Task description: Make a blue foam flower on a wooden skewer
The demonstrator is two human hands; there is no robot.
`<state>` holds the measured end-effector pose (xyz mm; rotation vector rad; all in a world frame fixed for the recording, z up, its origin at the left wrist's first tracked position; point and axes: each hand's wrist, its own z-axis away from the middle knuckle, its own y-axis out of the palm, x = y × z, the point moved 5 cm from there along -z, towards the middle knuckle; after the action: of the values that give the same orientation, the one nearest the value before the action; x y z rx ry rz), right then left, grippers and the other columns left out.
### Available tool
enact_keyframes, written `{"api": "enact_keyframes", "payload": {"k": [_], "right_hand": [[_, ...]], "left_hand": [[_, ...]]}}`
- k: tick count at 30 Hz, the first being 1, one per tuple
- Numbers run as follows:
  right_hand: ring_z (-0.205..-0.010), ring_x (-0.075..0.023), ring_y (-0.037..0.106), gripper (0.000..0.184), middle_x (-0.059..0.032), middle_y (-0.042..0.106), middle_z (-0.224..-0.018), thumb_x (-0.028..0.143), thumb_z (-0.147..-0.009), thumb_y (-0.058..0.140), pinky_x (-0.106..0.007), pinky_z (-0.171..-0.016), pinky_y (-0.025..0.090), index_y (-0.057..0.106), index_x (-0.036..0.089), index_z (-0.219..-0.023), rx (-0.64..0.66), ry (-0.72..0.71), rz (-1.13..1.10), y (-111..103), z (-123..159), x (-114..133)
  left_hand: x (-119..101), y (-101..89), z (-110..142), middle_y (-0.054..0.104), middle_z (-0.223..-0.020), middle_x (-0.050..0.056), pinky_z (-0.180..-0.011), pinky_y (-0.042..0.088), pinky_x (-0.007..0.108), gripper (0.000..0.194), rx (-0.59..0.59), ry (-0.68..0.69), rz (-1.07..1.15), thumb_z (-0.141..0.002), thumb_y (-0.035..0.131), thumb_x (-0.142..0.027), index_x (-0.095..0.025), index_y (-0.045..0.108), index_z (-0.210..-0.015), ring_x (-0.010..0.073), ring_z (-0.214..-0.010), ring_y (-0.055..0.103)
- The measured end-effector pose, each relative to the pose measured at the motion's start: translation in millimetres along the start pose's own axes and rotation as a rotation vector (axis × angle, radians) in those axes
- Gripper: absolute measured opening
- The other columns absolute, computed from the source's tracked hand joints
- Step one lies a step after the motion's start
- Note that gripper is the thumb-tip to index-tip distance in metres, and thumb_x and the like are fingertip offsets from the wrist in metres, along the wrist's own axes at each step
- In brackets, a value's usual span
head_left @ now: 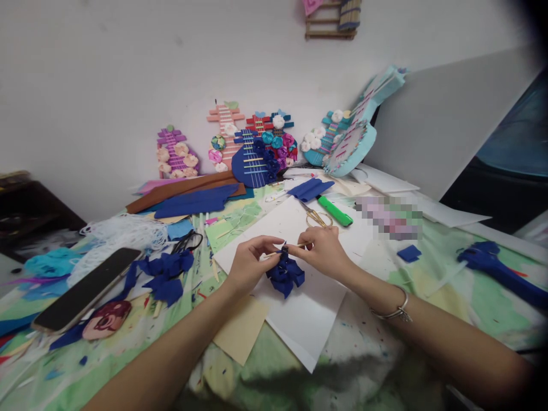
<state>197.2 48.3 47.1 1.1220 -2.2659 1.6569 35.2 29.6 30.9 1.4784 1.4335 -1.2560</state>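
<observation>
A dark blue crepe-paper flower (286, 278) hangs petals-down just above white paper sheets (306, 328). My left hand (256, 260) pinches its narrow top between thumb and fingers. From the other side my right hand (324, 251) grips a thin wooden stick (305, 244) that lies across the flower's top. The fingertips of both hands nearly meet there and partly hide the join. Gold-handled scissors (315, 216) lie just beyond my right hand, beside a green utility knife (335, 210).
Decorated lute-shaped crafts (250, 162) lean against the wall. A phone (88, 290), white netting (124, 237) and blue paper scraps (166, 277) lie left. At right are a small blue piece (409, 253) and a blue tool resembling a glue gun (492, 265).
</observation>
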Motion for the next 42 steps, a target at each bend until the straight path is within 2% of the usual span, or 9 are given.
{"api": "enact_keyframes", "payload": {"k": [5, 13, 17, 22, 26, 30, 42], "right_hand": [[-0.067, -0.0141, 0.054, 0.049, 0.0008, 0.062, -0.062, 0.059, -0.079, 0.057, -0.034, -0.074, 0.021, 0.059, 0.016, -0.054, 0.006, 0.012, -0.044, 0, -1, -1], [-0.073, -0.0155, 0.055, 0.040, 0.0001, 0.063, -0.067, 0.050, -0.077, 0.062, -0.035, -0.076, 0.020, 0.059, 0.017, -0.056, -0.019, -0.019, 0.010, -4, -1, 3], [-0.073, -0.0151, 0.055, 0.037, -0.0002, 0.063, -0.069, 0.048, -0.076, 0.064, -0.035, -0.076, 0.020, 0.058, 0.016, -0.057, -0.020, -0.037, 0.009, -7, -1, 6], [-0.073, -0.0142, 0.055, 0.034, 0.0006, 0.063, -0.070, 0.045, -0.074, 0.067, -0.035, -0.076, 0.019, 0.058, 0.016, -0.058, -0.028, -0.045, -0.015, -9, -2, 7], [-0.073, -0.0141, 0.054, 0.033, 0.0008, 0.062, -0.070, 0.044, -0.076, 0.066, -0.034, -0.075, 0.019, 0.059, 0.016, -0.059, -0.027, -0.055, -0.010, -9, -2, 7], [-0.074, -0.0148, 0.055, 0.033, 0.0005, 0.062, -0.071, 0.044, -0.077, 0.064, -0.035, -0.076, 0.019, 0.059, 0.016, -0.059, -0.047, -0.063, -0.012, -8, -1, 7], [-0.079, -0.0176, 0.054, 0.035, -0.0008, 0.062, -0.073, 0.048, -0.079, 0.062, -0.036, -0.081, 0.019, 0.058, 0.017, -0.063, -0.174, -0.122, -0.032, -7, 5, 9]], "left_hand": [[0, 2.3, 2, 0.065, -0.068, 0.000, -0.064, 0.046, 0.022, 0.024, 0.018, 0.018, -0.017, -0.068, 0.069, -0.016, -0.014, 0.069, -0.092, 0.0113, -0.066, 0.059], [-4, 2.4, 5, 0.068, -0.078, 0.003, -0.072, 0.048, 0.024, 0.023, 0.020, 0.046, -0.067, -0.071, 0.070, -0.020, -0.015, 0.069, -0.093, 0.0141, -0.074, 0.061], [-4, 0.5, 4, 0.070, -0.090, 0.005, -0.077, 0.048, 0.025, 0.017, -0.014, 0.019, 0.002, -0.079, 0.063, -0.027, -0.016, 0.071, -0.089, 0.0155, -0.083, 0.063], [7, -0.5, 2, 0.069, -0.085, 0.005, -0.083, 0.047, 0.027, 0.024, 0.013, -0.061, 0.156, -0.085, 0.056, -0.035, -0.017, 0.072, -0.091, 0.0163, -0.085, 0.063], [7, 0.9, 4, 0.069, -0.089, 0.005, -0.078, 0.048, 0.025, 0.021, 0.041, -0.046, 0.204, -0.076, 0.069, -0.032, -0.017, 0.071, -0.092, 0.0160, -0.084, 0.062], [2, 5.2, 5, 0.067, -0.085, 0.005, -0.073, 0.048, 0.024, 0.027, 0.050, -0.061, 0.161, -0.064, 0.078, -0.023, -0.016, 0.069, -0.089, 0.0158, -0.081, 0.062], [-4, 7.3, 6, 0.068, -0.079, 0.003, -0.071, 0.049, 0.025, 0.018, -0.034, -0.084, -0.004, -0.064, 0.069, -0.016, -0.015, 0.066, -0.081, 0.0152, -0.076, 0.063]]}}
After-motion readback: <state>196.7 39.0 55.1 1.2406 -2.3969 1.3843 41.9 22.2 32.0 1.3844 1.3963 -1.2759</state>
